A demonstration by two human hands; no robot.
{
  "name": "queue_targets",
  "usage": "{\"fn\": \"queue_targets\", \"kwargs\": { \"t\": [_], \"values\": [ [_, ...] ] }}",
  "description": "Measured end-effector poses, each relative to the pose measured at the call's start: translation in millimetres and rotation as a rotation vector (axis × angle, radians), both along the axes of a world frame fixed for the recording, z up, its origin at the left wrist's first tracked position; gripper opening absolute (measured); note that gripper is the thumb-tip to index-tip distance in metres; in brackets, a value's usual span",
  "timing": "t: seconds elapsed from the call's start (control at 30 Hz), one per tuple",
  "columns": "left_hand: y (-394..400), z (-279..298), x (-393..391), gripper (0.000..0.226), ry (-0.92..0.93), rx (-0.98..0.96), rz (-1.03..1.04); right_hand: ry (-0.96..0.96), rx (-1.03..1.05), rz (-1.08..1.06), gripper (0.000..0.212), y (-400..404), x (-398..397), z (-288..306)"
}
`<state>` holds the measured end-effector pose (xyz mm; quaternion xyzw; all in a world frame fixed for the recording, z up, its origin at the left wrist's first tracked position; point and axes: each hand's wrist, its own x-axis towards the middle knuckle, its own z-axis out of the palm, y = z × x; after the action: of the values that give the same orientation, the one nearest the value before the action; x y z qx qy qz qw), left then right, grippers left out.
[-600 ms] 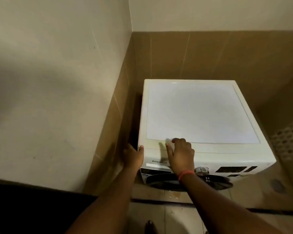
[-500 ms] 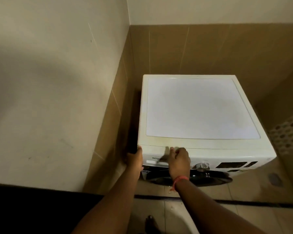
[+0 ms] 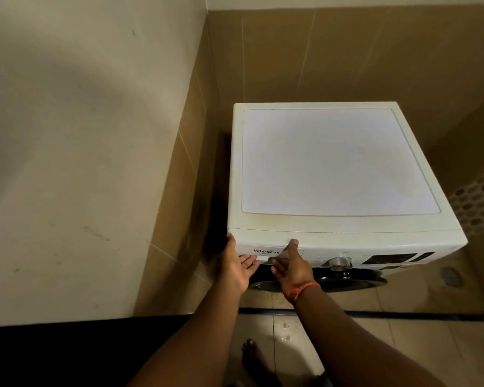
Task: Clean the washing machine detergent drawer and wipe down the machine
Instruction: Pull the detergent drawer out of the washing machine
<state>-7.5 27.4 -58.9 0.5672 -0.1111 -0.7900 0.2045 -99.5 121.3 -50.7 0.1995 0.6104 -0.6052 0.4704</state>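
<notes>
found white front-loading washing machine (image 3: pixel 338 163) in tiled corner, its white detergent drawer front (image 3: pixel 266 251) at upper left of panel, apparently closed. left hand (image 3: pixel 236 268) open-palmed beside it; right hand (image 3: pixel 291 268) fingers (image 3: pixel 292 244) on drawer, grasp unclear. judged best: hooked under recess, drawn out straight.

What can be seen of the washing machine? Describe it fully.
The washing machine is a white front-loader standing in a tiled corner, close to the left wall. Its flat top looks yellowed near the front edge. The front panel carries a Whirlpool logo, a silver knob and dark displays at the right; the dark round door shows below. The left hand touches its front left corner; the right hand is on the drawer front, which looks closed.
</notes>
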Motion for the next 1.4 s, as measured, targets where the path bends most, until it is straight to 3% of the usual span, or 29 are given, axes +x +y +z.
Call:
{"fn": "queue_targets", "kwargs": {
  "t": [0.13, 0.47, 0.67, 0.8, 1.13, 1.23, 1.4],
  "values": [
    [9.9, -10.6, 5.0, 0.076, -0.008, -0.055, -0.011, -0.002, 0.003, 0.041, 0.060, 6.7, -1.3, -10.4],
    [44.9, -12.5, 18.2, 0.057, -0.182, -0.089, -0.081, -0.030, 0.038, 0.222, 0.059, 49.7, 13.3, -15.5],
    [63.4, -6.3, 44.1, 0.063, -0.411, -0.123, -0.250, 0.002, 0.215, 0.362, 0.113, 74.8, 8.1, -6.3],
    [73.8, -1.4, 60.2, 0.072, -0.572, -0.160, -0.338, 0.068, 0.271, 0.450, 0.111, 88.8, 10.8, -1.2],
    [101.8, 1.6, 77.2, 0.061, -0.643, -0.203, -0.321, 0.139, 0.207, 0.542, 0.088, 123.7, 27.9, 4.5],
    [101.0, 4.9, 75.2, 0.062, -0.747, -0.326, -0.410, 0.347, 0.234, 0.599, 0.077, 124.8, 30.7, 12.8],
    [90.3, 16.5, 72.8, 0.049, -0.959, -0.736, -0.778, 1.144, 0.331, 1.087, 0.060, 118.5, 23.1, 29.0]
  ]
}}
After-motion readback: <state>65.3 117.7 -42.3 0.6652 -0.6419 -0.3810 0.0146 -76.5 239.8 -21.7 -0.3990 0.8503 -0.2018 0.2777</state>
